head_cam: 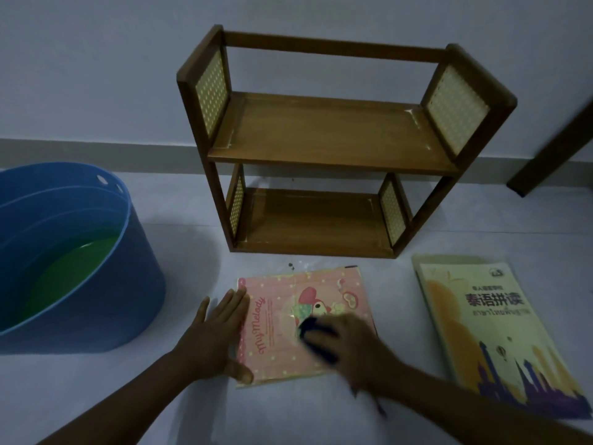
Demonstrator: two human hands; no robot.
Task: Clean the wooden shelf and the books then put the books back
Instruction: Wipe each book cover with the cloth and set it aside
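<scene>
Right hand (pixel 345 340) fingers apparently around dark cloth (pixel 316 337) on pink book (pixel 288 319), left hand (pixel 218 332) fingers flat.

"My Melody" is printed in script along the pink book (pixel 282 329) cover's left edge. "泰语拼读" is printed on the yellow book (pixel 494 322), w/ blurred Thai script below.

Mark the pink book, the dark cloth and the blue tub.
pink book (pixel 276 319): head view, bare cover left of the cartoon figure.
dark cloth (pixel 313 329): head view, part showing above the right hand's fingers.
blue tub (pixel 106 303): head view, outer wall on its right side.
</scene>
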